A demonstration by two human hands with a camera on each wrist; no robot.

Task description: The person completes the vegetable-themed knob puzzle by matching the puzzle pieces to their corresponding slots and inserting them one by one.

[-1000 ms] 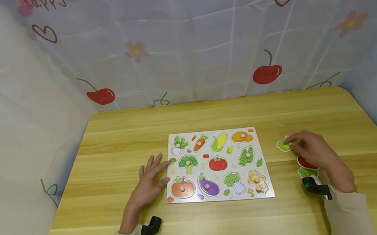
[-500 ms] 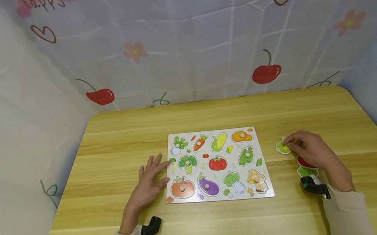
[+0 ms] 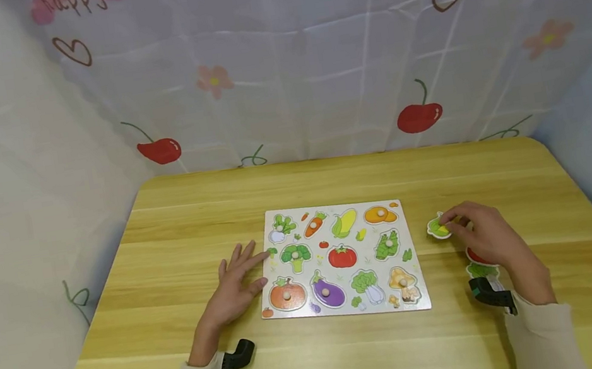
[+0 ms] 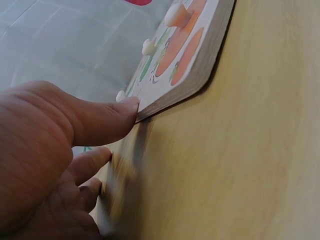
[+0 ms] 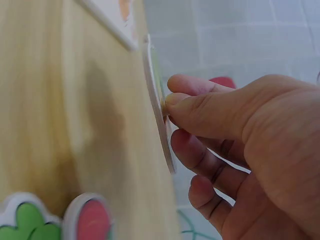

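Observation:
My right hand (image 3: 490, 235) pinches a green-and-yellow corn puzzle piece (image 3: 438, 228) by its small knob, between thumb and forefinger. In the right wrist view the piece (image 5: 159, 105) is tilted on edge to the camera, raised over the table with a shadow beside it. Flat on the table, left of the forearm, lie a red tomato piece (image 3: 480, 256) and a leafy green piece (image 3: 483, 271), partly covered. My left hand (image 3: 234, 289) lies with spread fingers at the left edge of the vegetable puzzle board (image 3: 347, 314), its thumb (image 4: 107, 120) touching the board's corner.
Most pictures on the board carry knobs, such as the eggplant (image 3: 328, 291) and broccoli (image 3: 295, 258); the corn (image 3: 344, 223), tomato (image 3: 342, 256) and bok choy (image 3: 367, 287) pictures show none. The wooden table (image 3: 357, 360) meets a patterned curtain (image 3: 305, 94) at the back.
My right hand has shifted slightly left, carrying the corn piece a little closer to the board. The left hand and the board have stayed in place.

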